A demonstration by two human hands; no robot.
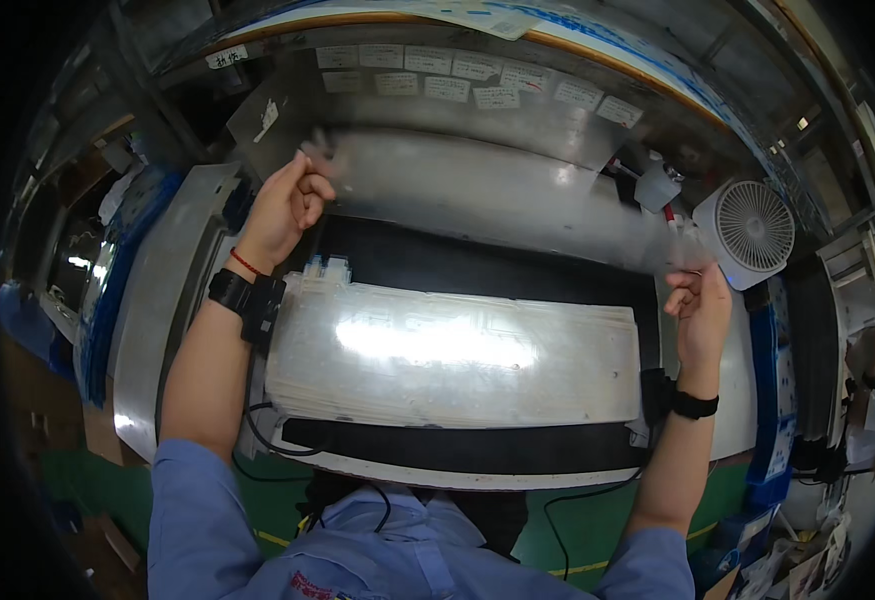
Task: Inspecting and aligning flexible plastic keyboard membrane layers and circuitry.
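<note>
A thin, see-through plastic sheet point(487, 190), smeared by motion, stretches above the far part of the work surface. At its left end my left hand point(282, 208) is closed, thumb and fingertips pinching the corner. My right hand point(699, 308) pinches the other end, lower in view and close to the fan. Between my forearms lies a stack of flat, shiny clear-looking sheets point(477, 385), its edges slightly uneven. The stack rests on a black mat point(397, 250), and light glares off its top. Small clear and bluish pieces point(327, 270) stand at its far left corner.
A white round fan point(754, 227) stands at the far right, beside a whitish bottle point(657, 188). Several handwritten labels point(447, 75) line the back panel under a shelf. Grey panels point(172, 300) flank the left, and blue bins point(772, 400) the right. Cables point(282, 440) hang near the front edge.
</note>
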